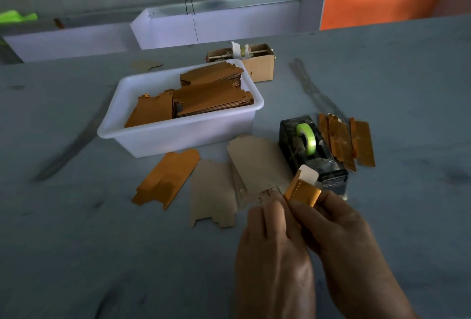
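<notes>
You are holding the small gold carton [303,192] over the grey table [76,242], just in front of the black tape dispenser [312,155], with the fingers of your left hand [274,247] and right hand [341,232] curling round it. Flat blanks [167,178] are lying loose beside the white tub [178,135], while white trays [216,25] and an orange sheet [382,2] are lining the far edge below a grey wall.

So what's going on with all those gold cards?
A person is folding one into a little gold box, holding it with left hand and right hand just in front of a tape dispenser. A white tub holds stacks of flat gold blanks, and more lie loose on the grey table.
</notes>
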Demonstrator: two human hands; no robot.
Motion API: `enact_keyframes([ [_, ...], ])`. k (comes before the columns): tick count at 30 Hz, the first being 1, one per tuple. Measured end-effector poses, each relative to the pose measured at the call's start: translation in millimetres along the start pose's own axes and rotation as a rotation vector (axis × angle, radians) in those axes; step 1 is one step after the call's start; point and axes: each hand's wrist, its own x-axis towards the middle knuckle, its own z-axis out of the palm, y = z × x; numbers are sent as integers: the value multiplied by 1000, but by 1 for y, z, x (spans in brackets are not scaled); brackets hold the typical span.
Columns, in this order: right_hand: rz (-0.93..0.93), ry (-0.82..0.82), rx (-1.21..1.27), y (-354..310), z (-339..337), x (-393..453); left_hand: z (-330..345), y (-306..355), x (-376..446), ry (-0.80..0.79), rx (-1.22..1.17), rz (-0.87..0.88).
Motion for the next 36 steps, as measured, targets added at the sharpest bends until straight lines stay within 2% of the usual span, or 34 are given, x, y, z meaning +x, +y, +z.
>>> enact_keyframes([
  [1, -2, -2, -7, 0, 0, -1, 2, -1, 0, -26, -64, 9],
  [3, -16, 10, -56, 1, -1, -1, 10, -2, 0, 107, -90, 3],
  [5, -33, 28, -105, 2, -3, -1, 14, -1, -1, 242, -16, -2],
  [6, -42, 31, -99, 2, -4, -1, 14, -2, -4, 240, 5, 4],
  [7, -47, 29, -79, 2, -5, 0, 12, -6, -6, 204, -1, 42],
  [9, -35, 18, -22, 3, -7, 1, 0, -12, -4, 93, -212, 28],
  [11, -20, 0, -1, 4, -8, 2, -10, -18, 4, 13, -568, -193],
  [13, -21, -26, -9, 3, -8, 0, -16, -24, 10, -156, -865, -370],
  [16, -79, 5, -146, -6, -9, 0, -24, -26, 18, -240, -1005, -387],
  [18, -233, 120, -379, -16, -14, 4, -24, -24, 23, -255, -1042, -381],
  [20, -420, 267, -582, -28, -24, 13, -24, -23, 26, -272, -1013, -349],
  [22, -468, 330, -623, -38, -38, 28, -22, -23, 30, -248, -859, -232],
  [25, -252, 208, -570, -43, -58, 53, -21, -21, 33, -149, -484, 45],
  [28, -81, 46, -541, -44, -64, 67, -17, -15, 39, -158, -386, 261],
  [36, -107, 42, -540, -36, -62, 75, -18, -16, 53, -151, -236, 466],
])
